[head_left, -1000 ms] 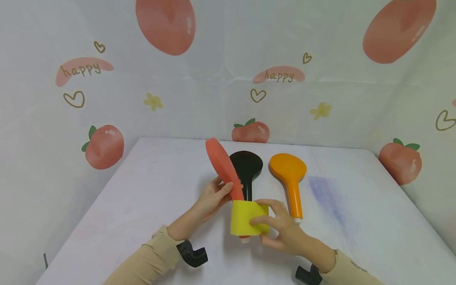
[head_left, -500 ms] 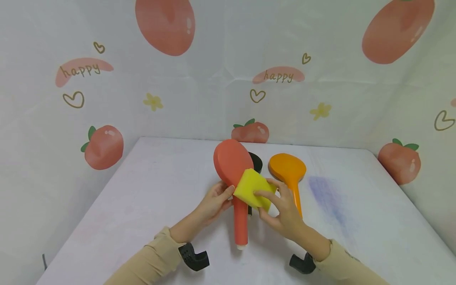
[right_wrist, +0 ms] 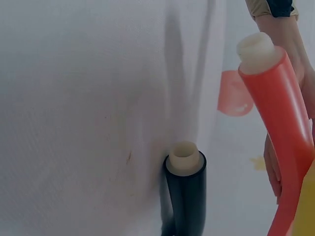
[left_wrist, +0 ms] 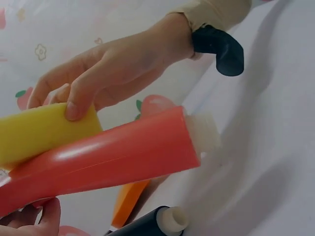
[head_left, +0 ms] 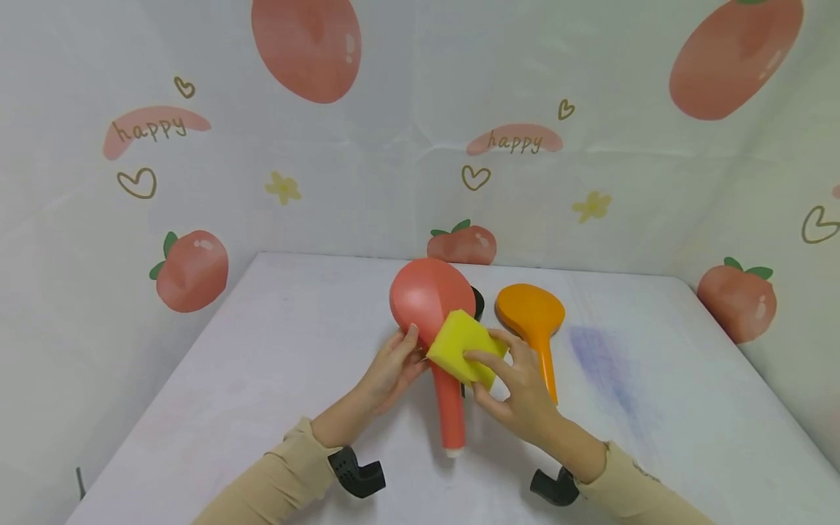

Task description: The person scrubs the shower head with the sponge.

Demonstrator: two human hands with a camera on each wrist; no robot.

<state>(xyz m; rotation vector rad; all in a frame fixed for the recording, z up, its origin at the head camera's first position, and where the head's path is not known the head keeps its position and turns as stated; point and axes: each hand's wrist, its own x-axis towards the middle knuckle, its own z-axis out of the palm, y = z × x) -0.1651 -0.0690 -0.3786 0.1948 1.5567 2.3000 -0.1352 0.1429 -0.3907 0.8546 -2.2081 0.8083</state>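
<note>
Now red shower head (head_left: pixel 423 288) is turned with rounded side toward head camera; edge was shown one second ago. Yellow sponge (head_left: pixel 457 345) has been shifted from lower handle to neck; work judged moved to upper part. Shower head held above table (head_left: pixel 295 328), neck gripped by curled fingers of left hand (head_left: pixel 387 370). Sponge pinched, tilted, in part-spread fingers of right hand (head_left: pixel 527 390). Black shower head (right_wrist: pixel 189 201) mostly hidden behind in head view.
</note>
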